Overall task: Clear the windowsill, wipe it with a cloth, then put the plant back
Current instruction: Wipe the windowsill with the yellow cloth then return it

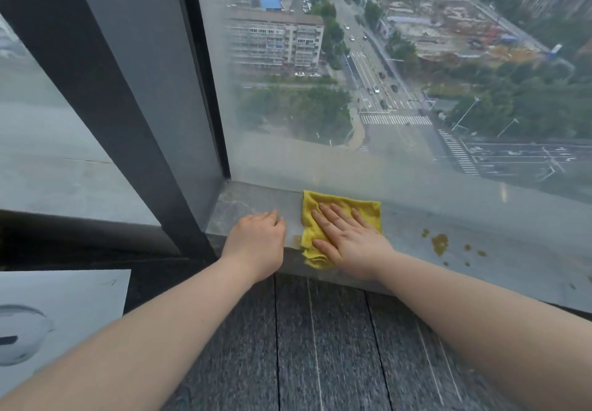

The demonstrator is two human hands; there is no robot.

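Far left, I am seeing a white sheet [64, 324] with a grey printed shape lying on the floor, beside dark grey carpet tiles [320, 346]. A dark window mullion [105, 90] is slanting up from the sill's left end.

Left hand [258, 239] is resting on the grey stone windowsill [250, 200] near its front edge, fingers curled loosely under, gripping nothing (fingertips hidden from me).

Just beside it, the right hand [347, 239] is pressing flat on the yellow cloth [342, 207], fingers straight and slightly spread, thumb out toward the left. The cloth is lying on the sill against the glass, its near corner bunching and hanging over the front edge.

Farther right, yellowish-brown spots [440, 244] are sitting on the sill, well apart from the cloth. The plant is not showing in this view.
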